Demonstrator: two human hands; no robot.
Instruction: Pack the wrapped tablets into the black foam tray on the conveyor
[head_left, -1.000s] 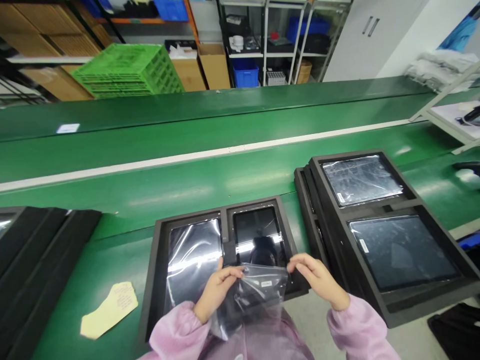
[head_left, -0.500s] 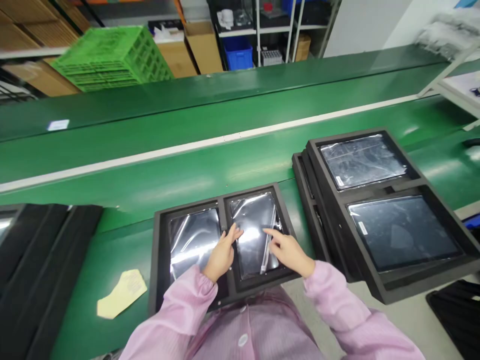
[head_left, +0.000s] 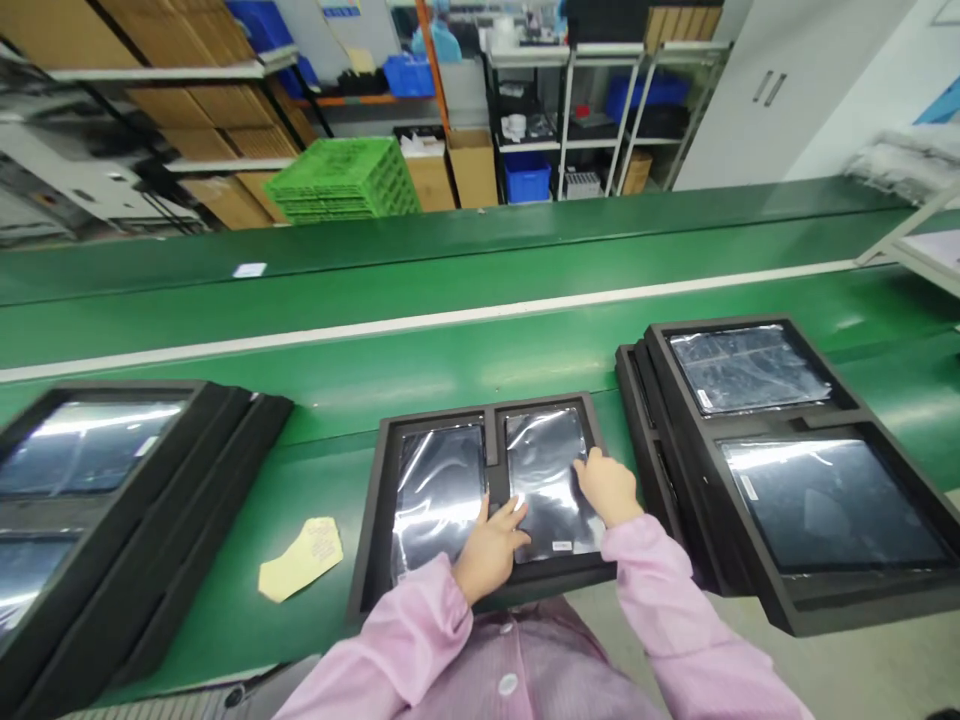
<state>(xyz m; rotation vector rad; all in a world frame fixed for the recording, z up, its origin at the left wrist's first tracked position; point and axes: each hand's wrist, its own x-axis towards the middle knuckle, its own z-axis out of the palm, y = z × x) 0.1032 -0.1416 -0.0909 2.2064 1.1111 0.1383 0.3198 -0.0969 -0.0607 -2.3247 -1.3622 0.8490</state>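
A black foam tray [head_left: 365, 530] lies in front of me with two flat dark screens side by side in its wells, both under shiny clear film. My left hand [head_left: 491, 545] is open, fingers spread, over the tray's divider and the left edge of the right screen [head_left: 544, 450]. At that screen's right edge is my right hand [head_left: 609, 485], its fingers curled closed; whatever they pinch, if anything, is hidden. A small white label [head_left: 562, 546] shows at the screen's lower edge. The left screen [head_left: 439, 480] lies untouched, with creases in its film.
Stacked foam trays with screens stand to the right [head_left: 817, 420] and to the left [head_left: 97, 505]. A torn yellow paper [head_left: 304, 560] lies on the green bench [head_left: 300, 490]. Behind the bench are a green crate [head_left: 345, 180] and shelves with boxes.
The view has tilted up and turned left. My right hand has gone from a pointing finger to curled fingers at the screen's edge. The folded film strip there no longer shows; the label does.
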